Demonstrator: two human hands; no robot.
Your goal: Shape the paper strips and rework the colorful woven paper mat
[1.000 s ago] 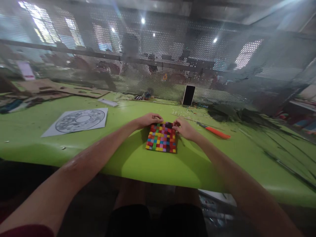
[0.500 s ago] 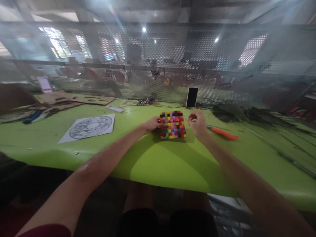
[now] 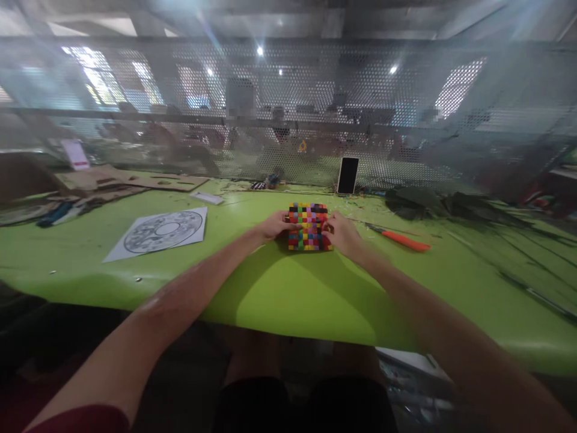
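Observation:
Over the green tabletop [image 3: 288,294] sits a small square woven piece [image 3: 308,239] in a checked pattern of red, yellow, black, green, pink and blue. My left hand [image 3: 274,226] grips its left edge, thumb laid across the top face and the other fingers partly hidden behind. At the right edge, my right hand [image 3: 343,233] has its fingers bent and pinched against the piece, covering part of that side. A craft knife with an orange handle [image 3: 406,242] lies to the right of my right hand.
A sheet with a printed ring pattern [image 3: 157,233] lies to the left. Cut cardboard [image 3: 135,179] is behind it. A phone [image 3: 348,175] stands upright at the back against a perforated metal screen [image 3: 288,138]. Dark leaves and stalks [image 3: 419,204] spread across the right side.
My right hand has moved left and down, from beside the woven piece onto its right edge. My left hand keeps its hold. The whole view has shifted slightly.

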